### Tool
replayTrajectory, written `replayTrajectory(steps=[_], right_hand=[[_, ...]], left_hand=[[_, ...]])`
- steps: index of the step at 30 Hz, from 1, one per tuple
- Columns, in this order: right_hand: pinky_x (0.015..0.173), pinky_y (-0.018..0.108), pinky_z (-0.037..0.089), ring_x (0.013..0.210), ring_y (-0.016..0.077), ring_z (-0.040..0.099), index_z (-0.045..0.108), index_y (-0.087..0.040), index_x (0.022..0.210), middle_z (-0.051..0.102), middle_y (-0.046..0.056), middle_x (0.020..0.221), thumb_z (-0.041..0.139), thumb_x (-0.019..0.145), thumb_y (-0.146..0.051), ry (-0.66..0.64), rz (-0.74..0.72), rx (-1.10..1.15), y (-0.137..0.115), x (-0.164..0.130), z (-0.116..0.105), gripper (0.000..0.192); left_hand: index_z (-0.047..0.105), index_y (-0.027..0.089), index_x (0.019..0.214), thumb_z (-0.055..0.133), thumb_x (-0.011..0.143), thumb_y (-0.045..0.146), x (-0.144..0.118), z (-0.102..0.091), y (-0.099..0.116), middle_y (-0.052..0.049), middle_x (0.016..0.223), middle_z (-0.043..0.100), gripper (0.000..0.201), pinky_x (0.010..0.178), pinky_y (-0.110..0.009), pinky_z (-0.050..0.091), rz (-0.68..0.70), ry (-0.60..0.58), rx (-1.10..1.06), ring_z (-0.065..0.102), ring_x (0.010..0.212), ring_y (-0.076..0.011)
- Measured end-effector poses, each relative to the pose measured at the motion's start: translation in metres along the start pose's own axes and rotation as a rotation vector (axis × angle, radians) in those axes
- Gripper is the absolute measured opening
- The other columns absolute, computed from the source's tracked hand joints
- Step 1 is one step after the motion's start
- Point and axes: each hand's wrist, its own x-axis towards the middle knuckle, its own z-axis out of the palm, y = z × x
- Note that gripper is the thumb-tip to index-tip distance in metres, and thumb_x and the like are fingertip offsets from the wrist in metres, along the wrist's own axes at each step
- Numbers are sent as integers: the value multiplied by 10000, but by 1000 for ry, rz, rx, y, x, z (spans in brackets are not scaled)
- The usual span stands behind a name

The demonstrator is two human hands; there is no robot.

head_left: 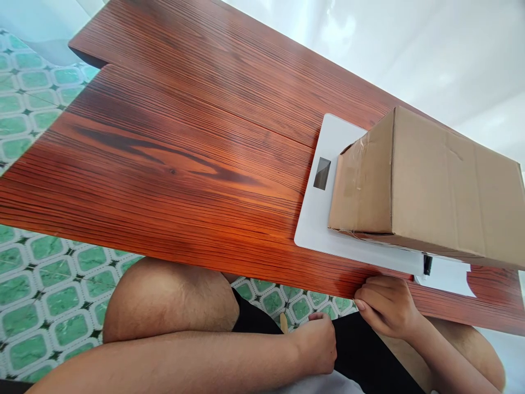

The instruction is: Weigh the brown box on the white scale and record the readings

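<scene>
Two hands sit low at the near edge of the desk [184, 164]. The right hand [385, 306] is curled, its fingertips touching the desk edge just below the scale [324, 219]. The left hand [318, 342] rests in the lap, fingers loosely closed; a small tan stick [283, 322] shows just beside it, though whether it is pinched cannot be told. A cardboard box [435, 186] lies on the white scale, hiding most of it, its dark display [322, 173] left clear. Green tiled floor [49, 284] lies below.
</scene>
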Motion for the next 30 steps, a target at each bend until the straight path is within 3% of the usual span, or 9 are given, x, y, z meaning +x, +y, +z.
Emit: replayTrajectory(steps=[7, 30], right_hand=[[547, 298, 292, 553, 131, 402, 537, -191, 736, 521, -17, 602, 465, 962, -125, -8, -1, 0, 0, -1, 0, 246], [557, 302, 296, 562, 136, 396, 539, -193, 756, 533, -18, 605, 462, 982, -150, -1, -5, -9, 1, -4, 4, 243]], left_hand=[[568, 207, 484, 647, 836, 380, 0, 1, -1, -16, 458, 463, 400, 516, -332, 397, -18, -23, -13, 544, 509, -211], [654, 222, 587, 635, 899, 339, -1, -1, -7, -10, 502, 541, 334, 481, -333, 441, 22, -49, -50, 595, 509, -204]])
